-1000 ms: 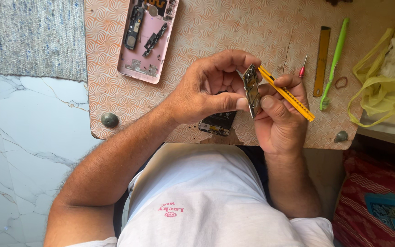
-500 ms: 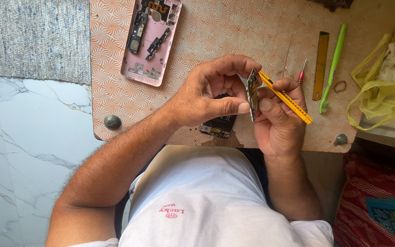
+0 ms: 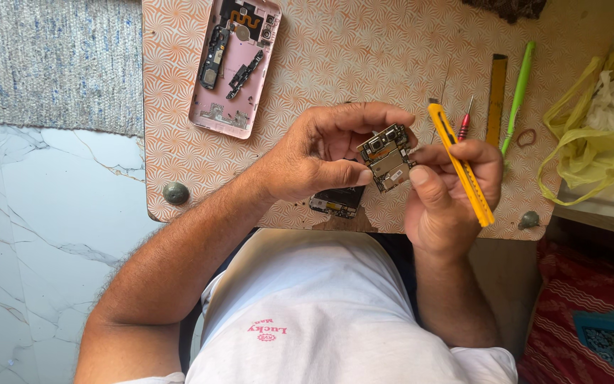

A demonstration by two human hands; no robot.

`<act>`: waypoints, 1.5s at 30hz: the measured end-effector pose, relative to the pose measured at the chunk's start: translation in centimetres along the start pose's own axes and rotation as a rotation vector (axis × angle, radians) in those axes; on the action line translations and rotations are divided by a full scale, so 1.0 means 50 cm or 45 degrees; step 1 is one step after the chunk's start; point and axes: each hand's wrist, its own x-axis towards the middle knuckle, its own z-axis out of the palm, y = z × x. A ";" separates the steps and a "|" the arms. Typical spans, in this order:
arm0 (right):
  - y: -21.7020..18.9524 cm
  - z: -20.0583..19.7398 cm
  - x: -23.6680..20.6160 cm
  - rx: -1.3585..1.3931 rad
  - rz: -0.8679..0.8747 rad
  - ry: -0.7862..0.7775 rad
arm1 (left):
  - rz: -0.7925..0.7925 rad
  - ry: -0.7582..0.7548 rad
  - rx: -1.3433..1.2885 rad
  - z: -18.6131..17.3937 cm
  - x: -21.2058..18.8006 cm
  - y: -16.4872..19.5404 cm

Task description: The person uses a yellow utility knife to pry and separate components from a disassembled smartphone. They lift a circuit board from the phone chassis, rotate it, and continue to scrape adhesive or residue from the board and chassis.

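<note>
One small circuit board (image 3: 386,158) sat pinched between both hands above the near edge of the patterned board (image 3: 335,64). The left hand (image 3: 321,153) clamped its side; the right hand (image 3: 449,192) gripped its other side and one yellow utility knife (image 3: 461,165). One pink phone shell (image 3: 234,65) lay well apart, with bare surface between. A dark part (image 3: 337,200), possibly a screen, lay beneath the hands.

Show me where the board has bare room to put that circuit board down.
The widest bare patch of the patterned board lies between the pink phone shell and the ruler. A smaller strip runs below the shell, beside the left hand. The right side is crowded: ruler, green pen, small screwdriver, rubber band.
</note>
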 end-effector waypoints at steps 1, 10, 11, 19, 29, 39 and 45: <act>0.002 -0.002 -0.002 -0.039 -0.043 0.005 | -0.001 0.003 0.017 0.000 0.001 0.000; 0.007 -0.003 -0.025 -0.299 -0.293 0.010 | -0.064 0.062 0.084 0.005 0.005 -0.002; 0.006 -0.003 -0.027 -0.313 -0.310 0.005 | -0.063 0.068 0.092 0.005 0.006 -0.002; 0.005 -0.005 -0.030 -0.348 -0.331 -0.021 | -0.076 0.096 0.142 0.004 0.005 -0.002; 0.007 -0.011 -0.025 -0.384 -0.367 -0.037 | -0.056 0.111 0.220 0.011 0.008 0.000; 0.008 -0.012 -0.015 -0.387 -0.378 -0.016 | -0.058 0.164 0.285 0.011 0.016 -0.002; 0.007 -0.021 0.006 -0.188 -0.198 0.016 | -0.057 0.151 0.246 0.006 0.016 -0.007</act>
